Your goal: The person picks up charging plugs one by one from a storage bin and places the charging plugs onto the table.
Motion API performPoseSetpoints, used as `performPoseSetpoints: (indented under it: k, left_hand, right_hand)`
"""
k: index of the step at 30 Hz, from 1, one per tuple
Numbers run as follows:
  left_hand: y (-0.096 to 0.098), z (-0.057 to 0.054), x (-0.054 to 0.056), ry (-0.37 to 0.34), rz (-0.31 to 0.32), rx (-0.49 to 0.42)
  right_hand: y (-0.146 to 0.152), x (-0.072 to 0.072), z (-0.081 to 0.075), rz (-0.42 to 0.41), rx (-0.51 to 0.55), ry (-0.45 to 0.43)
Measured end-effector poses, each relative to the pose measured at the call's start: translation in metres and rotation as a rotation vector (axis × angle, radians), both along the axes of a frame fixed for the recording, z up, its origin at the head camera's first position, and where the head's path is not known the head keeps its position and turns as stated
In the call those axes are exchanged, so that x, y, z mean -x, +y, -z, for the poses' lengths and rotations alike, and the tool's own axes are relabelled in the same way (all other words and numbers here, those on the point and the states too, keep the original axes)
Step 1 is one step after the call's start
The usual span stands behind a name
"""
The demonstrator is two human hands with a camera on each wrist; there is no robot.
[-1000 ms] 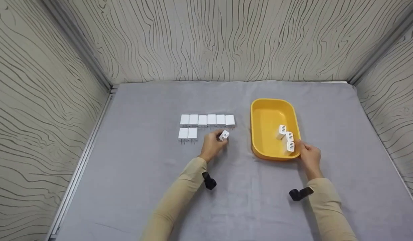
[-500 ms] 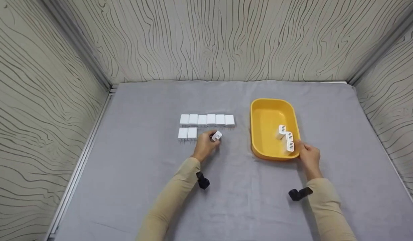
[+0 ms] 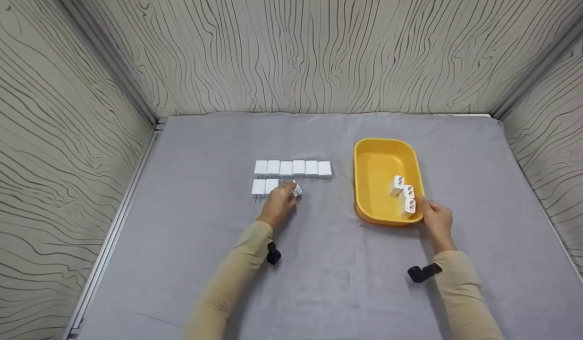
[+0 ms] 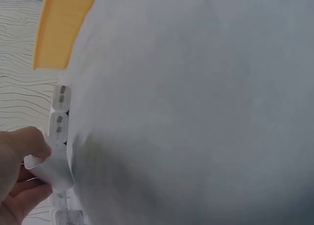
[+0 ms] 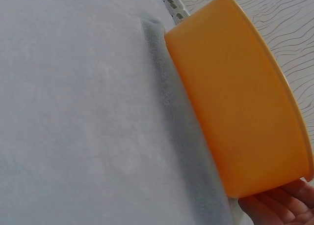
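Chargers (image 3: 398, 185) stand in the tub (image 3: 374, 189) — head view alone shows them.

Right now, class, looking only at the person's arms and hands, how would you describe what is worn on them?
The left sleeve and right sleeve are long, plain beige cloth, reaching about to the wrists. A small black device sits at each wrist, left device and right device. The left hand and right hand show no gloves.
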State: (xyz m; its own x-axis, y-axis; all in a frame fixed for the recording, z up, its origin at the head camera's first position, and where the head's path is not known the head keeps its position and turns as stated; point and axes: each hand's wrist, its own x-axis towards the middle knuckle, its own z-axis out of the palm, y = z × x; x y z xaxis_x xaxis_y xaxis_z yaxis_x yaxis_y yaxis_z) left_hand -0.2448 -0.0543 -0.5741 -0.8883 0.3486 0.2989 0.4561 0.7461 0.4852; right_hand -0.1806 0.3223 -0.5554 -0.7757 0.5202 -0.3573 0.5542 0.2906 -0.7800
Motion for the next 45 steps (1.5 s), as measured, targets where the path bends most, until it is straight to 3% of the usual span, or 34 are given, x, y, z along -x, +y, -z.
performPoseSetpoints:
  k: [11, 24, 33, 45]
  left_hand:
    - [-0.008, 0.000, 0.005, 0.040, 0.034, 0.088]
    - [-0.017, 0.003, 0.015, 0.104, 0.088, 0.151]
    - [-0.025, 0.004, 0.018, 0.110, 0.148, 0.102]
    - [-0.032, 0.004, 0.018, 0.115, 0.182, 0.092]
  right_hand:
    - [0.000, 0.001, -0.001, -0.036, 0.030, -0.042]
    - [0.000, 0.000, -0.001, -0.027, 0.020, -0.014]
    - [0.003, 0.000, -0.001, -0.003, 0.015, 0.007]
    - [0.001, 0.000, -0.001, -0.020, 0.037, 0.009]
